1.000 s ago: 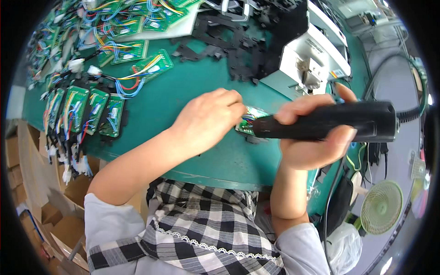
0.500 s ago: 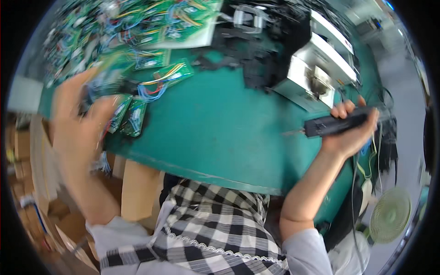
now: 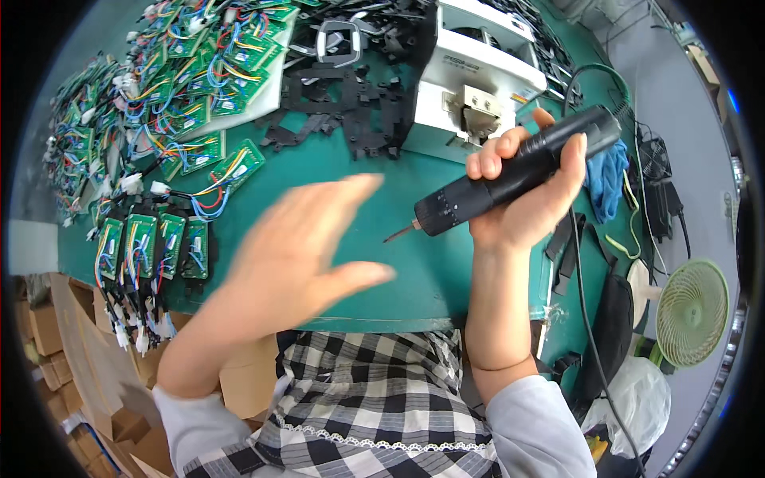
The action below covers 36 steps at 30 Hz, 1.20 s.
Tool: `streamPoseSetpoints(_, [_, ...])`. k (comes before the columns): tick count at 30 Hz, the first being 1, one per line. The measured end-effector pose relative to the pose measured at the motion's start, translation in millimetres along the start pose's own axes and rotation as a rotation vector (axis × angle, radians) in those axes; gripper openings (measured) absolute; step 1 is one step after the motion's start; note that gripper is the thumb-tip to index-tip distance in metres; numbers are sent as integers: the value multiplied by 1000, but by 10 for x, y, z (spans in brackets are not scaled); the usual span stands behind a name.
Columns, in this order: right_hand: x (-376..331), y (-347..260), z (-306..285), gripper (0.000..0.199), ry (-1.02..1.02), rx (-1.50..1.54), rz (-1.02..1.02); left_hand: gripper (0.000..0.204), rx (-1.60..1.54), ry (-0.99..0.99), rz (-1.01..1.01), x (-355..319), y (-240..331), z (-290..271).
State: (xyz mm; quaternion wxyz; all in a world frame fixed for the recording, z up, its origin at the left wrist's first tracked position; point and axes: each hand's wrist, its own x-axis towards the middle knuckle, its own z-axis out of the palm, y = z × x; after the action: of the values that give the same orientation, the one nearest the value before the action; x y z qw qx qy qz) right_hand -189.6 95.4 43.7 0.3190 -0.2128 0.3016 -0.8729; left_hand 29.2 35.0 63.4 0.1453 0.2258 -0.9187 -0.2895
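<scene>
A green work table (image 3: 374,171) fills most of the view, and its near edge curves across the middle. Along its far left corner lie many green circuit boards (image 3: 199,88) with coloured wires. Black plastic pieces (image 3: 351,103) are spread near the far edge, beside a white machine (image 3: 478,72). A blue cloth (image 3: 607,177) lies at the right edge. Below the table's left edge stand brown cardboard boxes (image 3: 56,350). At the right, past the table, a pale green fan (image 3: 692,312) sits over a grey floor (image 3: 685,103), with black cables (image 3: 661,199) near it. The light is bright and even.
</scene>
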Motion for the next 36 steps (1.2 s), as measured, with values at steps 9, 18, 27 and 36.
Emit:
streamPoseSetpoints(9, [-43,35,-42,56,14,-214,-195,43,-221,-40,-22,673,81,849])
streamPoseSetpoints(18, [21,-63,-36,51,79,-240,-215,38,30,80,102,895,-316,195])
streamPoseSetpoints(27, [15,-90,-86,44,58,-245,-160,31,699,568,-330,1871,-1293,-151])
streamPoseSetpoints(36, [69,-213,-175,44,75,-293,-207,29,842,142,157,1620,-1507,-329])
